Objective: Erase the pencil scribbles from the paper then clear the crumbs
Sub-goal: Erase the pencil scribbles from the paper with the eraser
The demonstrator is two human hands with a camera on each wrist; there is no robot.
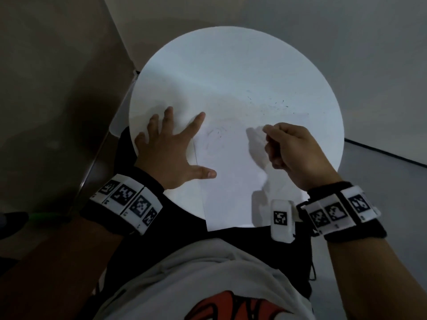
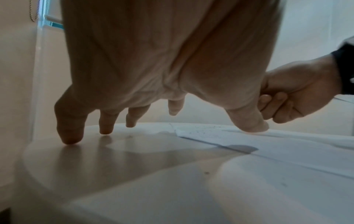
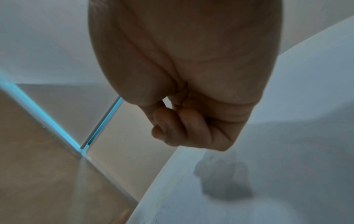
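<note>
A white paper [image 1: 231, 181] lies on a round white table [image 1: 231, 65], its near edge hanging over the rim. Faint pencil marks [image 1: 215, 135] show near its left side. Dark crumbs [image 1: 279, 103] are scattered further back on the right, also visible as crumbs [image 2: 201, 130] in the left wrist view. My left hand [image 1: 182, 148] is spread wide; its thumb [image 2: 249, 121] presses the paper [image 2: 287, 151] and the outer fingertips [image 2: 70, 136] touch the table. My right hand [image 1: 272, 139] hovers over the paper with fingers curled into the palm [image 3: 182, 125]. No eraser shows in it.
A wall corner and a glass panel edge [image 3: 103, 121] stand close behind the table on the left. Grey floor [image 1: 381, 169] lies to the right. My own lap and shirt [image 1: 208, 273] are right at the table's near rim.
</note>
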